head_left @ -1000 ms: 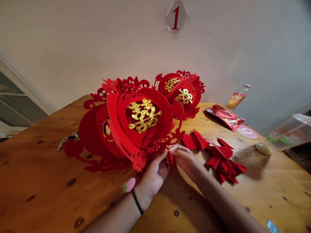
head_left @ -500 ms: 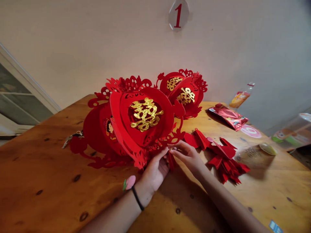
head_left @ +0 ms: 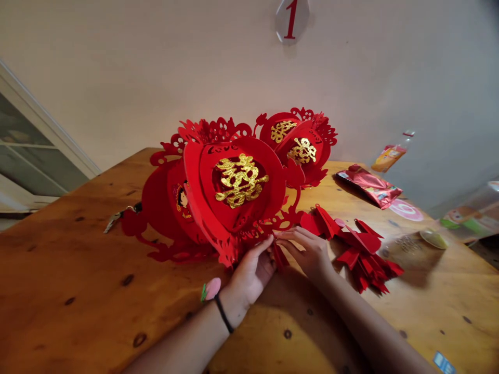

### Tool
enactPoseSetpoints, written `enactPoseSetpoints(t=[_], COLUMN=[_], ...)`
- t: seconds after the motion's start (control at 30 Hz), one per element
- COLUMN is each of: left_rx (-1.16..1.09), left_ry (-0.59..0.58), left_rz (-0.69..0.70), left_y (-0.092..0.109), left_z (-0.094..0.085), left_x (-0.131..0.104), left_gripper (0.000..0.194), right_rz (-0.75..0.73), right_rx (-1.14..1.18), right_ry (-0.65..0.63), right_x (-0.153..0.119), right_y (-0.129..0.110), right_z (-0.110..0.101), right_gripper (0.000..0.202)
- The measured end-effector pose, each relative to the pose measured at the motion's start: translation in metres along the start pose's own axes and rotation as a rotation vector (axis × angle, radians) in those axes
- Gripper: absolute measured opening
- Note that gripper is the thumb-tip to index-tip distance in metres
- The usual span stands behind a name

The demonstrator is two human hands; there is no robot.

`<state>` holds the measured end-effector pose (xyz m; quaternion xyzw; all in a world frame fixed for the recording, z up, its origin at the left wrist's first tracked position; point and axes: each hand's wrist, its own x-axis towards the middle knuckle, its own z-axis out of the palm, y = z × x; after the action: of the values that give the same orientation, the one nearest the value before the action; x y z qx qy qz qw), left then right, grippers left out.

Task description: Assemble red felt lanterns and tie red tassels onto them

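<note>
A large red felt lantern (head_left: 195,208) with gold double-happiness characters and cut-out lettering lies tilted on the wooden table (head_left: 93,301). My left hand (head_left: 253,270), a black band with a pink flower at its wrist, is closed at the lantern's lower right edge, thumb on top. Meeting it there, my right hand (head_left: 306,249) pinches at the same spot with its fingertips. A small red felt pendant (head_left: 281,257) hangs just under the fingers; its upper end is hidden by them.
A second red lantern (head_left: 300,140) stands behind. To the right lie loose red felt pendants (head_left: 362,249), a red foil packet (head_left: 368,184), small metal rings (head_left: 407,243) and a shallow dish (head_left: 433,239). A bottle (head_left: 392,156) and a clear container (head_left: 473,213) stand farther right. Keys (head_left: 113,222) lie left.
The view has shifted slightly, so everything sits a little farther right. My right hand's fingers have drawn closer together at the lantern's edge; my left hand keeps its hold.
</note>
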<state>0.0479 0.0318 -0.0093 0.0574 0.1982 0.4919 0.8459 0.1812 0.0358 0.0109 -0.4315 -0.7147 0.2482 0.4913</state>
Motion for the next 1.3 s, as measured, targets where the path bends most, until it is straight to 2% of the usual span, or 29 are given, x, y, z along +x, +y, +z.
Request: enactPoseSetpoints(t=[0.23,0.33,0.57,0.77,0.87,1.07,1.3], left_rx=[0.016,0.028,0.025,-0.014,-0.025,-0.014,-0.022], left_ry=[0.054,0.073,0.047,-0.019,-0.034,0.017,0.039], left_rz=[0.009,0.012,0.022,0.017,0.005,0.032,0.024], left_y=[0.001,0.001,0.000,0.001,0.001,0.001,0.001], left_z=[0.003,0.002,0.005,0.002,0.002,0.004,0.003], left_x=[-0.002,-0.002,-0.002,-0.002,-0.001,-0.001,-0.001], left_gripper=[0.009,0.011,0.011,0.008,0.005,0.010,0.008], right_rz=[-0.242,-0.273,-0.232,0.001,0.063,0.022,-0.040], right_rx=[-0.192,-0.235,-0.222,-0.044,0.027,0.002,-0.106], right_ry=[0.059,0.075,0.074,0.014,0.015,-0.002,0.042], right_x=[0.001,0.001,0.000,-0.001,-0.002,-0.004,-0.004], right_y=[-0.002,-0.002,-0.003,0.002,0.007,0.009,0.008], right_z=[0.000,0.001,0.001,0.002,0.003,0.005,0.006], right_gripper=[0.017,0.014,0.011,0.009,0.010,0.013,0.009])
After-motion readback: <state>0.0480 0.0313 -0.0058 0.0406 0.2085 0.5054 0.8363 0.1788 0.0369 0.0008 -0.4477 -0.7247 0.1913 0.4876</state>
